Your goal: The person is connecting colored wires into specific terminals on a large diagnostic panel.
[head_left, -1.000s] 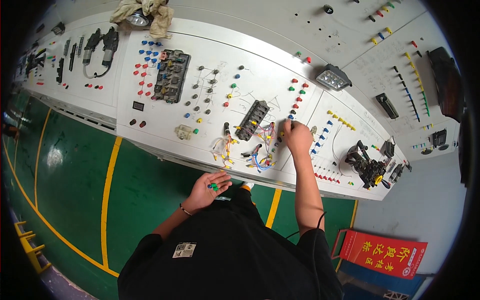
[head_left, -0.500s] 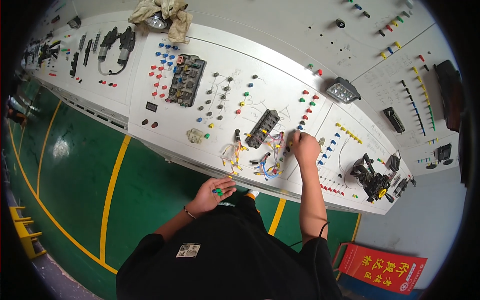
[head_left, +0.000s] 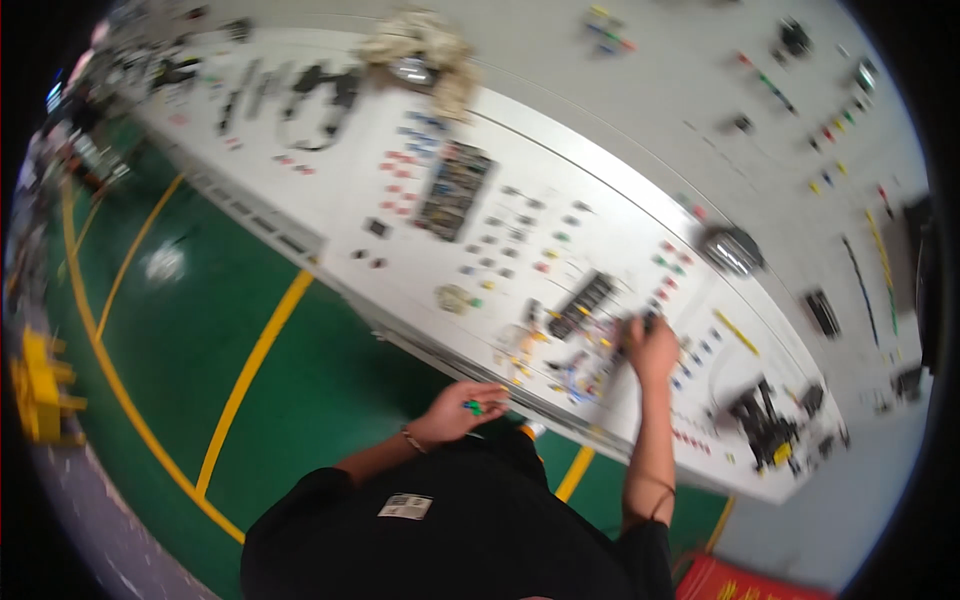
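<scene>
My left hand (head_left: 448,414) is palm up just off the front edge of the white panel, its fingers loosely curled. Small green and blue terminal caps (head_left: 475,408) rest in it. Over the panel, my right hand (head_left: 653,352) is closed, fingertips together at the lower end of a column of coloured terminals (head_left: 667,278). Blur and the fingers hide what they pinch. Left of that hand sits a slotted black block (head_left: 581,304). Loose coloured wires (head_left: 574,378) lie in front of the block, between my two hands.
A dark fuse box (head_left: 456,190) is mounted farther left, with a beige cloth (head_left: 425,45) behind it. A lamp (head_left: 733,250) stands at the panel's back. Toward the right end is a black switch assembly (head_left: 765,425). A red sign (head_left: 745,580) shows at lower right.
The view has swung, so the panel appears lower and farther right, with motion blur. My right hand stays near the same terminal column; my left hand still holds the caps.
</scene>
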Action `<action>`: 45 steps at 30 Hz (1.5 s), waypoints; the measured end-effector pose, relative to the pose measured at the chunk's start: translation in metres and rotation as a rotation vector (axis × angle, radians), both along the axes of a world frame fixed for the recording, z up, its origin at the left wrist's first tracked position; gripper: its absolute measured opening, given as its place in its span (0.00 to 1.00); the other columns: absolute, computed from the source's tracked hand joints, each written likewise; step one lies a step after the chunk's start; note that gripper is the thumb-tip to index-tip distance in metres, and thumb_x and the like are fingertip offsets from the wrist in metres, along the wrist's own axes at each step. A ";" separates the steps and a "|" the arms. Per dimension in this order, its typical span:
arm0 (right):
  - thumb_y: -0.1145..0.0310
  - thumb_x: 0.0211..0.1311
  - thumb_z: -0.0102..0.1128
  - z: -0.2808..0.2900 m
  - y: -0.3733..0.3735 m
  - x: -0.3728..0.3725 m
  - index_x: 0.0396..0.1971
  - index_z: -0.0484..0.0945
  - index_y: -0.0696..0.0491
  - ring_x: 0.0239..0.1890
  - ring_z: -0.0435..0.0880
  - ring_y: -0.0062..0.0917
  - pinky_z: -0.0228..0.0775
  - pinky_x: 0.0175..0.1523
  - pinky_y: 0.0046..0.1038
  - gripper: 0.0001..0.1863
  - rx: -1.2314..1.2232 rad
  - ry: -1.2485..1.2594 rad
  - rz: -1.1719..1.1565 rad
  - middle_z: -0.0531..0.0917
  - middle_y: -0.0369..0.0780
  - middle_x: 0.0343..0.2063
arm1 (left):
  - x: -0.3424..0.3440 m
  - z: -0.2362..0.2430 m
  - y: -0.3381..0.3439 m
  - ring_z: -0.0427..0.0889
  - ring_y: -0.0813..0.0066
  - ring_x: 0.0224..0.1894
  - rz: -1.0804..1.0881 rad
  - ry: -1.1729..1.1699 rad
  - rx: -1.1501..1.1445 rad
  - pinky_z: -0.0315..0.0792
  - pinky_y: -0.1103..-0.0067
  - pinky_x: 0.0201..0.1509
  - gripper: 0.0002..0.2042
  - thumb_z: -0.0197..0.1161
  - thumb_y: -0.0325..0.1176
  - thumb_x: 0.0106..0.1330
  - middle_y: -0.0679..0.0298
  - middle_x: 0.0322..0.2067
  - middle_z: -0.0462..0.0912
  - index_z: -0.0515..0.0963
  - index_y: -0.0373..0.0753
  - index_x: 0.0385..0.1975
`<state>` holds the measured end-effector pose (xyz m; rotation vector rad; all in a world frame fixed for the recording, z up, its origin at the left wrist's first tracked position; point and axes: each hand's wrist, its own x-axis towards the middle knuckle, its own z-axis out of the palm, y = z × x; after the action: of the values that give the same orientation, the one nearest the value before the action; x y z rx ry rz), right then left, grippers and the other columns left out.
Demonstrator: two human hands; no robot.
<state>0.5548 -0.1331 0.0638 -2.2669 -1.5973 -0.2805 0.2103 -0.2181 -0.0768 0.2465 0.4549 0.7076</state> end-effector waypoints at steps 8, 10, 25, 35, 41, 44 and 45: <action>0.54 0.69 0.49 0.007 0.001 0.003 0.24 0.82 0.57 0.31 0.81 0.53 0.71 0.37 0.47 0.24 -0.167 0.050 0.023 0.83 0.52 0.26 | -0.011 0.011 0.006 0.78 0.56 0.57 0.045 -0.041 -0.252 0.73 0.68 0.63 0.22 0.42 0.39 0.75 0.50 0.57 0.76 0.69 0.26 0.58; 0.54 0.70 0.48 0.003 0.003 0.003 0.25 0.81 0.58 0.30 0.81 0.52 0.70 0.36 0.47 0.24 -0.099 0.033 0.009 0.83 0.52 0.26 | -0.014 0.017 0.007 0.78 0.55 0.57 0.081 -0.027 -0.257 0.73 0.69 0.63 0.22 0.43 0.38 0.74 0.49 0.57 0.77 0.69 0.26 0.58; 0.53 0.71 0.48 -0.002 0.001 0.006 0.27 0.80 0.60 0.31 0.81 0.53 0.70 0.35 0.48 0.25 -0.206 0.022 -0.007 0.82 0.53 0.25 | -0.039 0.010 -0.003 0.77 0.57 0.58 0.157 -0.039 -0.278 0.73 0.70 0.63 0.21 0.42 0.36 0.74 0.49 0.57 0.76 0.68 0.27 0.59; 0.48 0.69 0.50 0.000 -0.001 -0.002 0.24 0.81 0.60 0.27 0.82 0.52 0.72 0.33 0.48 0.29 -0.054 -0.070 0.049 0.82 0.54 0.22 | -0.040 0.011 -0.007 0.74 0.59 0.62 0.136 -0.016 -0.153 0.68 0.70 0.68 0.21 0.41 0.35 0.76 0.49 0.60 0.73 0.66 0.28 0.62; 0.50 0.68 0.49 -0.002 0.001 0.003 0.24 0.82 0.59 0.27 0.82 0.51 0.72 0.34 0.47 0.27 -0.084 -0.007 -0.053 0.82 0.54 0.22 | -0.031 0.004 -0.012 0.76 0.58 0.59 0.083 0.144 0.201 0.69 0.69 0.66 0.20 0.41 0.35 0.76 0.51 0.59 0.74 0.68 0.29 0.60; 0.52 0.68 0.51 -0.006 0.001 0.006 0.24 0.81 0.58 0.26 0.82 0.51 0.72 0.34 0.46 0.24 0.060 0.014 -0.047 0.82 0.53 0.22 | -0.026 -0.002 -0.006 0.76 0.59 0.58 0.074 0.113 0.097 0.69 0.68 0.66 0.20 0.42 0.35 0.76 0.51 0.59 0.75 0.69 0.31 0.60; 0.53 0.68 0.51 -0.007 0.002 0.005 0.23 0.81 0.57 0.26 0.81 0.51 0.71 0.33 0.47 0.23 0.057 -0.036 -0.065 0.82 0.53 0.21 | -0.026 -0.004 -0.007 0.76 0.60 0.58 0.061 0.111 0.089 0.70 0.68 0.66 0.19 0.43 0.34 0.76 0.51 0.59 0.75 0.69 0.31 0.60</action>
<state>0.5595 -0.1310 0.0567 -2.2853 -1.5153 -0.3802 0.1844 -0.2248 -0.0809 0.3579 0.5387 0.7778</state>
